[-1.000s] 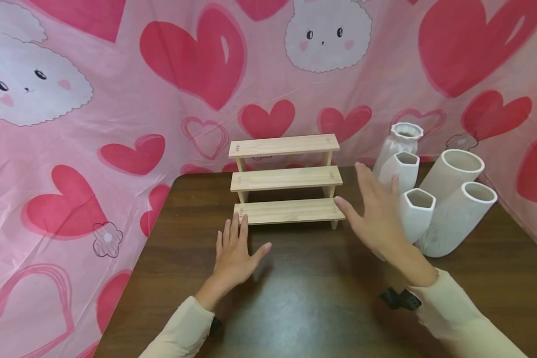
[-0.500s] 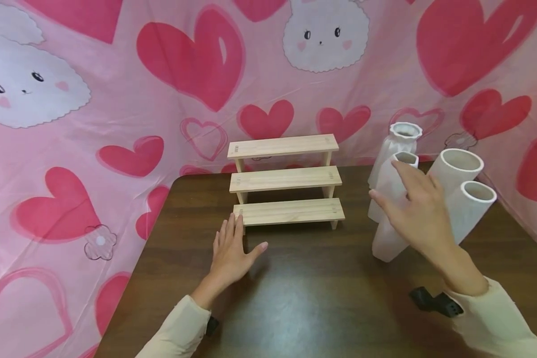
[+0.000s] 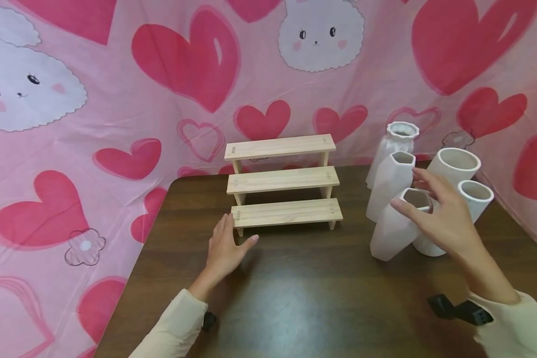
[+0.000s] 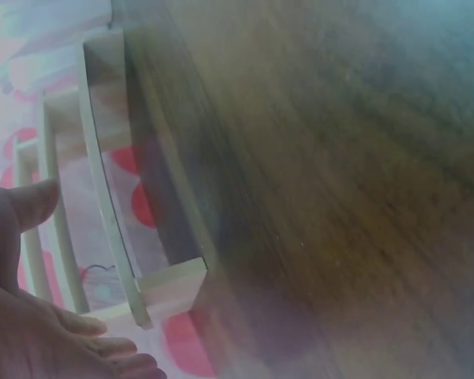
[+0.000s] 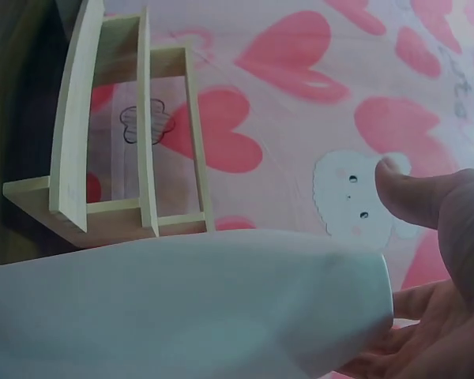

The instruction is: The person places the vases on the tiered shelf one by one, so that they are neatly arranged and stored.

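Note:
My right hand (image 3: 449, 219) hovers at the mouth of the front white faceted vase (image 3: 391, 236), thumb on the near left side and fingers beyond the rim. In the right wrist view the thumb stands apart from that vase (image 5: 182, 304), and the fingers reach behind its rim; whether they touch it I cannot tell. My left hand (image 3: 223, 253) is at the left end of a three-step wooden stand (image 3: 286, 214), fingertips by the lowest step's edge, thumb spread out. Contact there is unclear. The left wrist view has the loosely extended hand (image 4: 39, 335) beside the stand (image 4: 103, 189).
Behind the front vase stand a second faceted vase (image 3: 385, 191) and a fluted-rim vase (image 3: 396, 136). Two white cylindrical vases (image 3: 474, 199) with slanted mouths are to the right. A brown wooden table (image 3: 291, 298) meets a pink heart-patterned cloth (image 3: 188, 64) at the back.
My right hand has moved right, from beside the stand to over the front faceted vase, its fingers coming round the mouth. The left hand has drifted slightly left.

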### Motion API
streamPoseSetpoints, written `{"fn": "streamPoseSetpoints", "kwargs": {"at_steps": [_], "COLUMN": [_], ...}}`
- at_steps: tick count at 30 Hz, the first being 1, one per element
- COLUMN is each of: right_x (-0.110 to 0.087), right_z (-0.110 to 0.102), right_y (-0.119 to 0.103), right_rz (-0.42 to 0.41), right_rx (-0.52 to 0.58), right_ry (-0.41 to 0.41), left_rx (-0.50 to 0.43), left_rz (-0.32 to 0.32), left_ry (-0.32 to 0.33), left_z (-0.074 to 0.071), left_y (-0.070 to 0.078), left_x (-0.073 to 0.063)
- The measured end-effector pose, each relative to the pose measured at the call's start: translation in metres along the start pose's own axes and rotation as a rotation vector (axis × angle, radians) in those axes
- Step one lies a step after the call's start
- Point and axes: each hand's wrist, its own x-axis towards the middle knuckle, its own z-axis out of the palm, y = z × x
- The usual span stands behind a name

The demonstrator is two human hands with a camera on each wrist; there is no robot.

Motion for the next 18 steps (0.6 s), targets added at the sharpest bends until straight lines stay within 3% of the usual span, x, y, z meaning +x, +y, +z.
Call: {"fn": "streamPoseSetpoints", "kwargs": {"at_steps": [4, 11, 15, 18], "right_x": [-0.002, -0.005, -0.006, -0.006], "right_z": [-0.001, -0.008, -0.008, -0.007], "right_y": [0.007, 0.016, 0.023, 0.027], "right_rz": [0.010, 0.065, 0.070, 0.055], "right_rx": [0.042, 0.112, 0.099, 0.060], "right_ry": [-0.032, -0.169, -0.197, -0.192], "left_rx": [-0.068, -0.210, -0.287, -0.398], "left_rz": [-0.019, -0.092, -0.119, -0.143], "left_ry": [0.022, 0.028, 0.030, 0.027], "left_z": [-0.001, -0.004, -0.003, -0.001], "left_y": [-0.006, -0.015, -0.018, -0.020], "left_x": [0.008, 0.021, 0.028, 0.032]}}
